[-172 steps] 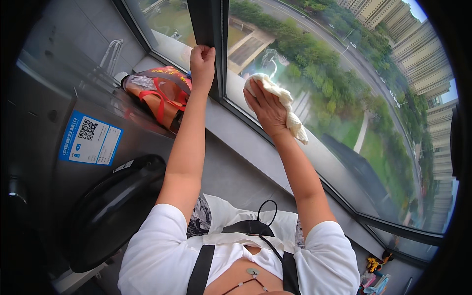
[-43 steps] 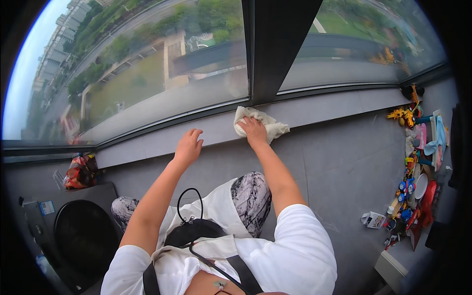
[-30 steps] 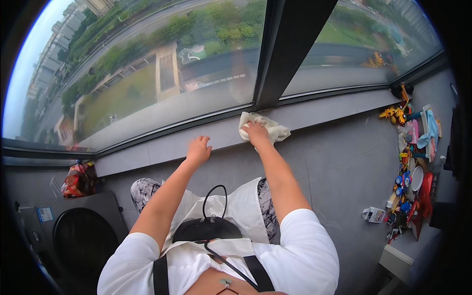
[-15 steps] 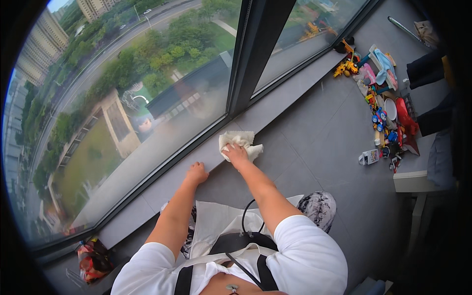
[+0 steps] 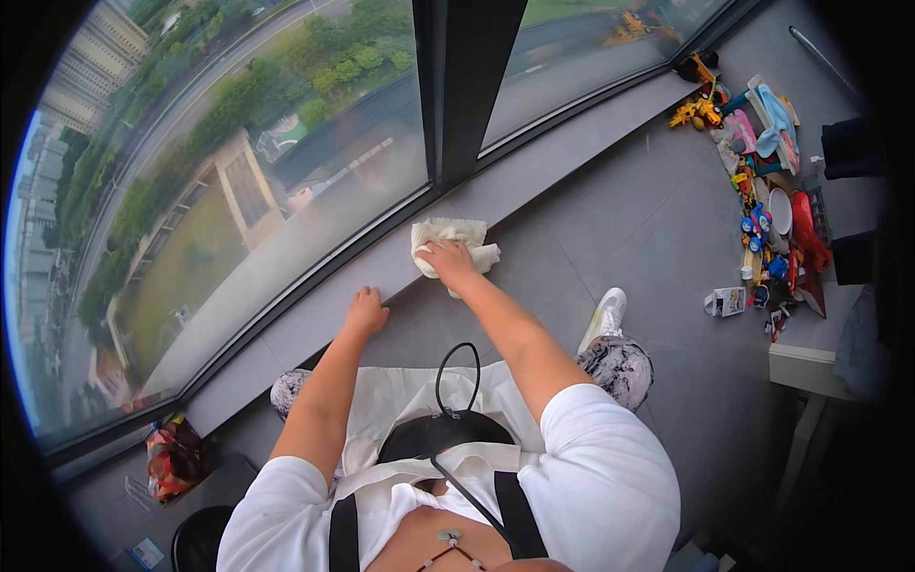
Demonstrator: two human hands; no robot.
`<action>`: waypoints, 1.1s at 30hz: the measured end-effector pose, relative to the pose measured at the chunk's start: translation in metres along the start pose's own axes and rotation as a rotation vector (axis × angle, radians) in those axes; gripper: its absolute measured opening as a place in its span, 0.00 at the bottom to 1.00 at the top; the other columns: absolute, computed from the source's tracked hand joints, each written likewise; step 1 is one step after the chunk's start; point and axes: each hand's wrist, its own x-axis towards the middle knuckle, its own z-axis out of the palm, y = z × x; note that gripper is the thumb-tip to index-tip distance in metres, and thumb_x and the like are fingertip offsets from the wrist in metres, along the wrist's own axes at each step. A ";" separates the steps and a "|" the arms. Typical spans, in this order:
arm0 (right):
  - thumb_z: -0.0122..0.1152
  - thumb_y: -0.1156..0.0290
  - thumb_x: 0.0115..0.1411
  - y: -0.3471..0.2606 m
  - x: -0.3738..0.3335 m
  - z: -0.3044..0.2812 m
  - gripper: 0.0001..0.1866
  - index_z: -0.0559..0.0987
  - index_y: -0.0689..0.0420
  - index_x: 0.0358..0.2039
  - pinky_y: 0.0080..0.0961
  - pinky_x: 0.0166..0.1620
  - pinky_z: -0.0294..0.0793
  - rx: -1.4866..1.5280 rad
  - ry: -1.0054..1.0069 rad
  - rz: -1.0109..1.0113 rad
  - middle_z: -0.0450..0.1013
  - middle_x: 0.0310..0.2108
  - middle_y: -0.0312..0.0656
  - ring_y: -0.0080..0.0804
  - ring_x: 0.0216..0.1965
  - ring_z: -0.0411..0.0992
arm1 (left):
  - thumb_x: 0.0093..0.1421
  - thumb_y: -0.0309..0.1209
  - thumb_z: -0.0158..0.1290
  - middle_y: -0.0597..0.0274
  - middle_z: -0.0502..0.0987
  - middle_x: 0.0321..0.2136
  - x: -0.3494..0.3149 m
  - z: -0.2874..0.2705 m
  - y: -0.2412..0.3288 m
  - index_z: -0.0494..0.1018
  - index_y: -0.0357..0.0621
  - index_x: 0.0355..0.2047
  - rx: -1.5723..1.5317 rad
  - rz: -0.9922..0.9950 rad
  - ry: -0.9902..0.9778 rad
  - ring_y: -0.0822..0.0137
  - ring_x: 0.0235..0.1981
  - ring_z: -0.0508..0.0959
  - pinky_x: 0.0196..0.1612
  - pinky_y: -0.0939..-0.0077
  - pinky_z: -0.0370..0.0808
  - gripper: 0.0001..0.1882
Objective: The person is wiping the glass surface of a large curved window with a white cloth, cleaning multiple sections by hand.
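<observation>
A crumpled white cloth (image 5: 450,232) lies over the front edge of the low grey ledge (image 5: 515,186) beneath the window. My right hand (image 5: 446,259) presses on it from above, fingers bent into the fabric. Part of the cloth sticks out past the fingers and hangs over the edge. To the left and nearer to me, my left hand (image 5: 366,310) rests on the same ledge near its edge. It holds nothing, and its fingers look slightly bent, with the thumb apart.
A tall window with a dark frame post (image 5: 446,95) rises behind the ledge. Toys (image 5: 762,219) lie piled on the grey floor at the right, beside a white bench-like piece (image 5: 810,370). A colourful bag (image 5: 174,459) sits at the lower left. My white shoe (image 5: 606,315) stands on the floor.
My view has shifted, and the white shoe now shows. The right hand and cloth have moved slightly left along the ledge. The left hand stays on the ledge.
</observation>
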 end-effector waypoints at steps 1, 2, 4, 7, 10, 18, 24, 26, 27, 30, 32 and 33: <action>0.55 0.75 0.51 0.003 0.006 -0.006 0.24 0.72 0.38 0.49 0.37 0.51 0.65 -0.002 0.027 -0.028 0.64 0.54 0.31 0.37 0.54 0.63 | 0.54 0.37 0.54 0.52 0.63 0.54 0.000 -0.001 0.003 0.63 0.40 0.53 -0.024 0.006 0.044 0.51 0.56 0.63 0.52 0.56 0.68 0.28; 0.54 0.75 0.51 0.005 0.011 -0.009 0.23 0.73 0.38 0.48 0.36 0.50 0.65 -0.004 0.054 -0.056 0.65 0.54 0.31 0.37 0.53 0.64 | 0.54 0.36 0.54 0.52 0.64 0.53 -0.001 0.000 0.007 0.63 0.39 0.53 -0.041 0.013 0.107 0.51 0.55 0.64 0.52 0.56 0.68 0.27; 0.54 0.73 0.51 0.005 0.019 -0.002 0.21 0.74 0.38 0.47 0.36 0.50 0.65 -0.050 0.119 -0.160 0.64 0.55 0.32 0.37 0.53 0.64 | 0.54 0.34 0.54 0.51 0.66 0.52 -0.001 0.005 0.016 0.63 0.39 0.53 -0.076 0.024 0.230 0.50 0.54 0.66 0.51 0.57 0.69 0.27; 0.52 0.71 0.52 0.006 0.024 -0.003 0.19 0.75 0.40 0.46 0.38 0.52 0.64 -0.054 0.081 -0.309 0.63 0.56 0.34 0.39 0.56 0.62 | 0.54 0.33 0.55 0.49 0.67 0.50 0.015 0.015 0.036 0.63 0.38 0.52 -0.139 -0.014 0.327 0.50 0.51 0.68 0.50 0.58 0.70 0.27; 0.52 0.71 0.53 0.019 0.030 0.000 0.18 0.76 0.41 0.45 0.40 0.55 0.63 0.046 0.106 -0.363 0.62 0.57 0.34 0.40 0.57 0.61 | 0.53 0.32 0.55 0.49 0.67 0.49 0.025 0.018 0.062 0.63 0.38 0.52 -0.188 -0.079 0.321 0.50 0.50 0.69 0.49 0.59 0.71 0.26; 0.52 0.70 0.52 0.096 0.044 -0.023 0.16 0.77 0.42 0.42 0.38 0.51 0.67 0.110 0.079 -0.524 0.66 0.53 0.30 0.37 0.54 0.64 | 0.53 0.32 0.55 0.50 0.68 0.48 0.039 0.027 0.111 0.63 0.38 0.51 -0.202 -0.213 0.382 0.51 0.49 0.69 0.47 0.59 0.71 0.26; 0.54 0.77 0.49 0.234 0.053 -0.072 0.20 0.77 0.42 0.43 0.34 0.48 0.69 0.050 0.089 -0.546 0.67 0.50 0.32 0.36 0.51 0.66 | 0.52 0.31 0.55 0.52 0.67 0.48 0.075 0.026 0.171 0.63 0.39 0.51 -0.218 -0.232 0.475 0.51 0.50 0.69 0.48 0.59 0.71 0.26; 0.55 0.78 0.47 0.282 0.054 -0.086 0.22 0.77 0.43 0.43 0.33 0.48 0.69 0.053 0.074 -0.538 0.68 0.50 0.33 0.36 0.49 0.67 | 0.53 0.31 0.54 0.51 0.66 0.50 0.078 0.022 0.192 0.62 0.39 0.52 -0.238 -0.249 0.442 0.51 0.51 0.67 0.49 0.59 0.70 0.26; 0.55 0.79 0.47 0.309 0.053 -0.094 0.23 0.77 0.43 0.43 0.32 0.47 0.69 0.034 0.105 -0.526 0.68 0.50 0.33 0.36 0.48 0.68 | 0.54 0.31 0.54 0.50 0.66 0.51 0.076 0.010 0.207 0.62 0.39 0.53 -0.269 -0.275 0.384 0.50 0.53 0.66 0.51 0.58 0.69 0.27; 0.55 0.83 0.46 0.383 0.051 -0.125 0.26 0.76 0.43 0.46 0.33 0.51 0.69 -0.029 0.046 -0.338 0.68 0.52 0.35 0.39 0.51 0.67 | 0.53 0.31 0.54 0.51 0.66 0.51 0.067 0.006 0.232 0.62 0.39 0.53 -0.284 -0.302 0.352 0.51 0.53 0.66 0.50 0.58 0.69 0.27; 0.56 0.81 0.46 0.436 0.048 -0.139 0.25 0.76 0.43 0.46 0.34 0.50 0.69 -0.094 0.132 -0.104 0.69 0.50 0.34 0.40 0.49 0.68 | 0.53 0.32 0.54 0.52 0.67 0.50 0.060 0.011 0.245 0.62 0.40 0.52 -0.281 -0.298 0.366 0.51 0.52 0.67 0.49 0.58 0.70 0.26; 0.56 0.80 0.47 0.454 0.050 -0.147 0.24 0.76 0.44 0.45 0.35 0.49 0.70 -0.157 0.103 0.075 0.69 0.49 0.34 0.41 0.47 0.69 | 0.53 0.32 0.54 0.52 0.66 0.50 0.058 0.015 0.250 0.62 0.40 0.52 -0.287 -0.304 0.372 0.51 0.52 0.67 0.49 0.58 0.70 0.27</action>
